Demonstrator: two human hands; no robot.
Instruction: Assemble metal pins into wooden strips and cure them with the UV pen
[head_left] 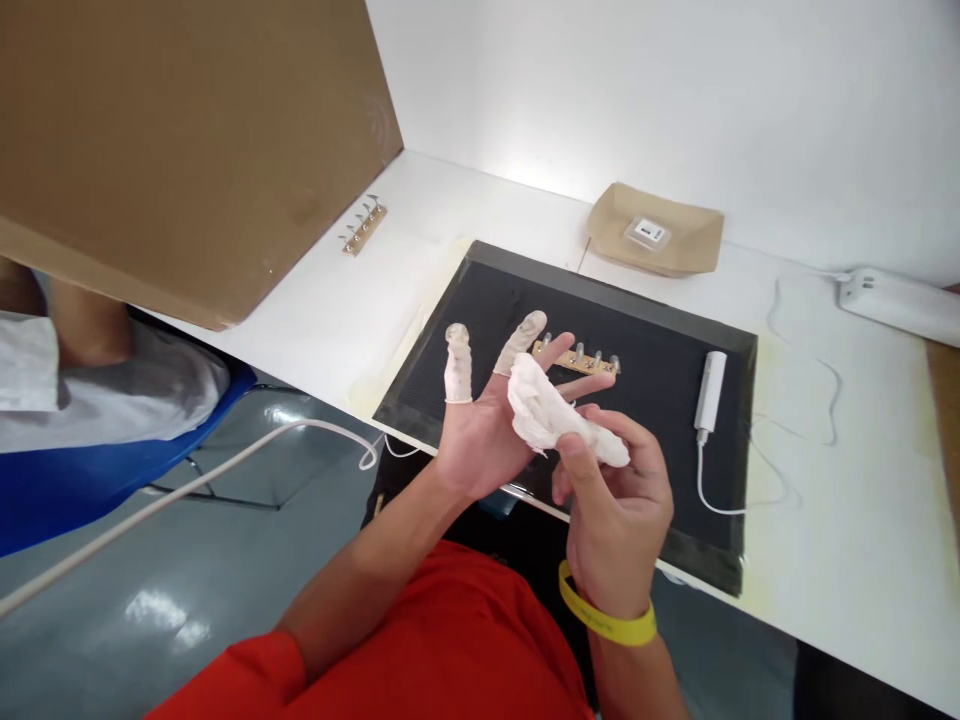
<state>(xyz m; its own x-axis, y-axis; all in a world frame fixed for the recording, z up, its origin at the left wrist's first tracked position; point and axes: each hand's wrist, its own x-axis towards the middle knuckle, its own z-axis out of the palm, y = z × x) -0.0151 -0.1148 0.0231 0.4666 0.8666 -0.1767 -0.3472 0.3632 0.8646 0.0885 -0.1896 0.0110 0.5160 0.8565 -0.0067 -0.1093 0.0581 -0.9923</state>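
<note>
My left hand (484,440) is held palm up with its fingers spread, over the near edge of a black mat (645,340). Pale rubber finger cots (458,370) cover its thumb and index finger. In my right hand (622,510) is a crumpled white tissue (547,405), pinched between thumb and fingers. The tissue lies across the front of the left palm and hides part of the fingers there. Just beyond the left fingertips, a small wooden strip with metal clips (596,362) rests on the mat.
A white stick-shaped device (710,392) with a cable lies on the mat's right. Behind stands a brown paper tray (611,225) holding a small clear case (647,233). Another clip strip (364,229) is near the cardboard panel (202,130). A person sits at far left.
</note>
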